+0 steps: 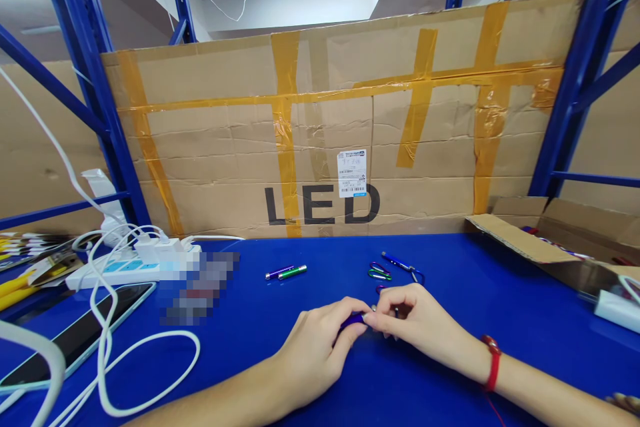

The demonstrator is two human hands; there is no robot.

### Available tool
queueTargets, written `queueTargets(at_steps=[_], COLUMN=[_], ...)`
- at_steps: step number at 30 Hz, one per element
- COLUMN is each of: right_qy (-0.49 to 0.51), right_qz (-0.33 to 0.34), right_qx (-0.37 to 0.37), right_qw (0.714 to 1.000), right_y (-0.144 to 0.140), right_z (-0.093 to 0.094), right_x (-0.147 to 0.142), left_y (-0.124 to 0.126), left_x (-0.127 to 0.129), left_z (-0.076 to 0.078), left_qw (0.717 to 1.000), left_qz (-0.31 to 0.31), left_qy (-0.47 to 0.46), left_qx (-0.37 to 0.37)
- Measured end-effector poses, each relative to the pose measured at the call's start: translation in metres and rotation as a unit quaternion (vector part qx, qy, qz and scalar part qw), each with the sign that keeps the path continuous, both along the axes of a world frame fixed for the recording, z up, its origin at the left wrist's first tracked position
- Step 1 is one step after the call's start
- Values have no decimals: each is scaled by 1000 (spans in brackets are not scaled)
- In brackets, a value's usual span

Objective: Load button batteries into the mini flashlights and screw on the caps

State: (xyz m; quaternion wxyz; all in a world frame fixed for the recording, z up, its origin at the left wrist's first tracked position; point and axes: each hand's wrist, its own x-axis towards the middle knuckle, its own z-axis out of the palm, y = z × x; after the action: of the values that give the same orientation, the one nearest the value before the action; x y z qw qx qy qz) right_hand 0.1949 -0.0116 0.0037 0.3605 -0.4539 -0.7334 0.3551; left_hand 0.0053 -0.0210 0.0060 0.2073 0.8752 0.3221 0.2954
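My left hand [315, 347] and my right hand [410, 320] meet low over the blue table [450, 280], fingertips together on a small purple cylinder [353, 320]. The left fingers wrap its body; the right fingertips pinch a small metal piece at its end. A red band [493, 360] circles my right wrist. Just beyond the hands lie green and purple carabiner clips [380, 272] and a blue pen-like light with a ring [400, 263]. Further left lie a purple tube [279, 272] and a green tube [293, 271].
A taped cardboard sheet marked LED [325, 147] stands behind the table between blue rack posts. An open cardboard box [560, 247] with small parts sits at right. A white power strip [130, 265], white cables [145, 360] and a phone [80, 337] lie at left.
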Motion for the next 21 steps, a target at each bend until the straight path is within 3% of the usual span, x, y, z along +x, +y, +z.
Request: queueTargets(at_steps=[21], right_qy=[10], right_qz=[8], right_qx=[-8], right_qw=[1000], right_y=[-1], right_z=[1], right_x=[0], left_y=[0], left_x=[-1], left_z=[-2], left_qw=[1000], left_qz=[-9], left_qy=[-3], left_qx=[4])
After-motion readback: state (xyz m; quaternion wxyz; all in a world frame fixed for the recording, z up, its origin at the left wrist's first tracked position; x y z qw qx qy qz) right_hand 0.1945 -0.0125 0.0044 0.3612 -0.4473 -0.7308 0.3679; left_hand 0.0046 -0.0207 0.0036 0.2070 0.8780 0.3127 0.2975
